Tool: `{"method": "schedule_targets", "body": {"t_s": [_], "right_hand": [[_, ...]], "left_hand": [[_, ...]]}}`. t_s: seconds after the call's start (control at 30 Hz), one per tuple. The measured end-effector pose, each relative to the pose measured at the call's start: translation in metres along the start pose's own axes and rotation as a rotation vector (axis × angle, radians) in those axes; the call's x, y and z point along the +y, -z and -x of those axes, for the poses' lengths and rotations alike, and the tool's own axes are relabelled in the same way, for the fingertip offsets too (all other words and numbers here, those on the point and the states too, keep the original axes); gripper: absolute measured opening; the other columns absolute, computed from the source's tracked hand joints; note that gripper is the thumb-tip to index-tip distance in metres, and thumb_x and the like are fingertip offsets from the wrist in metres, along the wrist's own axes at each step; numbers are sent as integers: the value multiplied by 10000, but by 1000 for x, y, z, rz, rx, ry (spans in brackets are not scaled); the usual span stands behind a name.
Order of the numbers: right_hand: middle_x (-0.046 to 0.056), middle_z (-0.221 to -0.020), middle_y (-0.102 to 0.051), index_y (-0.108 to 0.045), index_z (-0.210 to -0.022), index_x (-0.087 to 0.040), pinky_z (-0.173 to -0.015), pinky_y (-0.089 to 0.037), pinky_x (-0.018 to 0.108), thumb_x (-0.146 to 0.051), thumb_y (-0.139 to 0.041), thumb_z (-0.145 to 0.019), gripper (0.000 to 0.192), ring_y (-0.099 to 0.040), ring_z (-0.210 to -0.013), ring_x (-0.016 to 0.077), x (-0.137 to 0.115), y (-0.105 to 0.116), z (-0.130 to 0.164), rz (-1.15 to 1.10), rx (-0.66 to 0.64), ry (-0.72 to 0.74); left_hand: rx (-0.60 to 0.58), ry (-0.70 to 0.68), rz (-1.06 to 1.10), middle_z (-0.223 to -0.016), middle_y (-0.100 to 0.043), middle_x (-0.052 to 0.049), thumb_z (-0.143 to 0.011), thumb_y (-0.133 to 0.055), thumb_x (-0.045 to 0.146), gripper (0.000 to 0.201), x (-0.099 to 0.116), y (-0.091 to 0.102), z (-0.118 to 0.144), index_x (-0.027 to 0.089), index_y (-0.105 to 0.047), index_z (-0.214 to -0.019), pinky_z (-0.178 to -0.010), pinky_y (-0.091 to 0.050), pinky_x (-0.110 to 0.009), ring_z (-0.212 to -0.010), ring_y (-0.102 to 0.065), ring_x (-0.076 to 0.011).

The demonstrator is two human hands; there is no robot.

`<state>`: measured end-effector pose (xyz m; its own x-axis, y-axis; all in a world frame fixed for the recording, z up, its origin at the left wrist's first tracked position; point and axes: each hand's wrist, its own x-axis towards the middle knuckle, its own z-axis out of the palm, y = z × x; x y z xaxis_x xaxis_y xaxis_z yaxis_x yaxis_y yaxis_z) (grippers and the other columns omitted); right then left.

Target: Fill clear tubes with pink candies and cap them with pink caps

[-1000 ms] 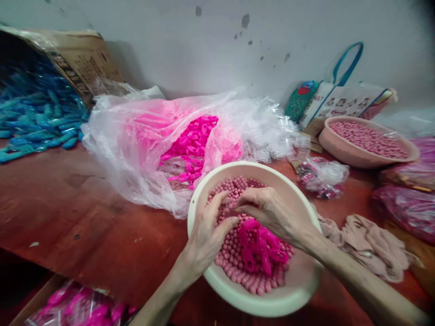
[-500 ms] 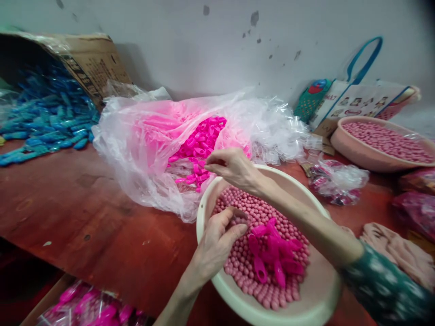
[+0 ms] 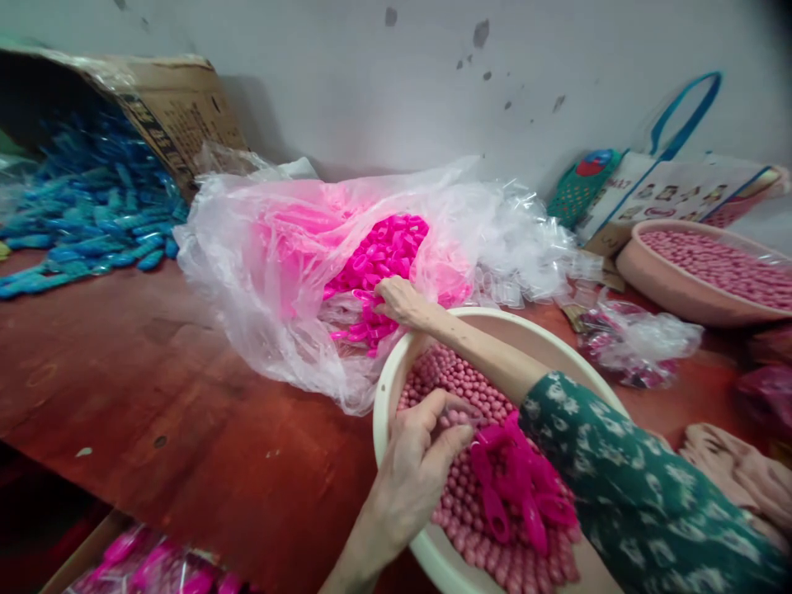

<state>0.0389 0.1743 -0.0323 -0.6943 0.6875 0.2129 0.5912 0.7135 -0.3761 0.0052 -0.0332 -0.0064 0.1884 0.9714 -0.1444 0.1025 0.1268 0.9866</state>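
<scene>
1. Far left, a tipped cardboard box (image 3: 179, 99) spills glossy blue plastic parts (image 3: 87, 223) onto the dull red worktop (image 3: 154, 363).
2. Next over, a thin, crinkly clear bag (image 3: 266, 272) holds hot-pink plastic clips (image 3: 377, 256). The right hand (image 3: 399, 301) is reaching into its mouth, fingers curled among the clips; can't tell if it's actually got one.
3. Looks like the fetch-a-clip step. Next move, I'd guess, calls for picking one clip clean out of the tangle.
4. The left hand (image 3: 421, 470) is in the cream bowl (image 3: 387, 388), fingers pinched on small matte pink balls (image 3: 464, 384), with a heap of loose clips (image 3: 513, 487) just beside it.
5. Far right: another bowl of balls (image 3: 681, 289) and a printed tote (image 3: 656, 190).
</scene>
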Motion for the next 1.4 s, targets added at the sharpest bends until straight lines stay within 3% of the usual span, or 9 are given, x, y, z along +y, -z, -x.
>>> {"method": "schedule_targets", "body": {"t_s": [0.13, 0.23, 0.33, 0.47, 0.6, 0.77, 0.97, 1.17, 1.4], "right_hand": [[-2, -722, -585, -592, -786, -116, -643, -469, 269, -277, -585, -852, 174, -555, -680, 120, -19, 32, 16, -138, 66, -35], [-25, -719, -557, -552, -851, -144, -583, -437, 224, -322, -541, -874, 179, -528, -645, 93, -37, 63, 56, -305, 140, -47], [-19, -775, -598, -571, -885, -173, -626, -464, 238, -283, -672, -774, 186, -569, -683, 104, -46, 85, 110, -932, 157, -203], [-10, -766, -653, -617, -792, -171, -652, -484, 223, -234, -756, -692, 182, -618, -702, 110, -50, 91, 168, -1144, 177, -435], [-9, -761, -690, -626, -758, -175, -646, -518, 225, -243, -796, -642, 217, -657, -699, 123, -61, 82, 189, -1282, 215, -515], [33, -786, -723, -675, -769, -166, -700, -538, 271, -251, -803, -630, 207, -675, -749, 163, -77, 69, 191, -1345, 344, -627], [8, -752, -725, -688, -761, -191, -670, -536, 230, -231, -801, -638, 171, -671, -709, 137, -86, 55, 192, -1480, 493, -654], [38, -852, -737, -710, -835, -194, -783, -542, 284, -256, -756, -704, 152, -682, -831, 175, -88, 57, 194, -1361, 418, -601], [-2, -834, -734, -729, -914, -264, -681, -550, 230, -250, -722, -746, 169, -685, -769, 156, -74, 84, 209, -931, 269, -451]], "left_hand": [[-9, 9, 73, -813, -577, 10, -871, -531, 258, 122, -3, 1, 0, 199, -613, -940, -742, -392, -227, -801, -529, -126], [-9, 7, 123, -825, -582, 7, -873, -537, 277, 139, -6, 1, 0, 206, -607, -971, -746, -392, -227, -801, -526, -124], [-9, 14, 193, -843, -585, -1, -866, -554, 291, 155, -7, 2, 1, 197, -599, -980, -761, -401, -228, -817, -529, -126], [-25, 19, 296, -861, -593, -8, -848, -585, 274, 177, -3, 1, 1, 184, -615, -996, -767, -416, -222, -822, -533, -123], [-79, -10, 472, -923, -639, -31, -854, -573, 211, 213, 3, -1, 1, 163, -624, -1055, -826, -432, -242, -854, -565, -127], [-78, -2, 592, -948, -678, -45, -823, -606, 163, 241, 6, -5, 2, 155, -640, -1061, -812, -447, -239, -847, -602, -132], [-69, 3, 624, -957, -695, -46, -798, -635, 147, 281, 3, -7, 2, 172, -654, -1078, -836, -449, -255, -835, -606, -135], [-24, -12, 597, -877, -691, -32, -797, -649, 184, 246, 0, -6, 2, 175, -673, -1043, -739, -456, -206, -736, -579, -102], [-62, 60, 499, -773, -599, -2, -823, -619, 189, 134, 6, -4, 5, 141, -658, -942, -661, -408, -173, -696, -506, -81]]}}
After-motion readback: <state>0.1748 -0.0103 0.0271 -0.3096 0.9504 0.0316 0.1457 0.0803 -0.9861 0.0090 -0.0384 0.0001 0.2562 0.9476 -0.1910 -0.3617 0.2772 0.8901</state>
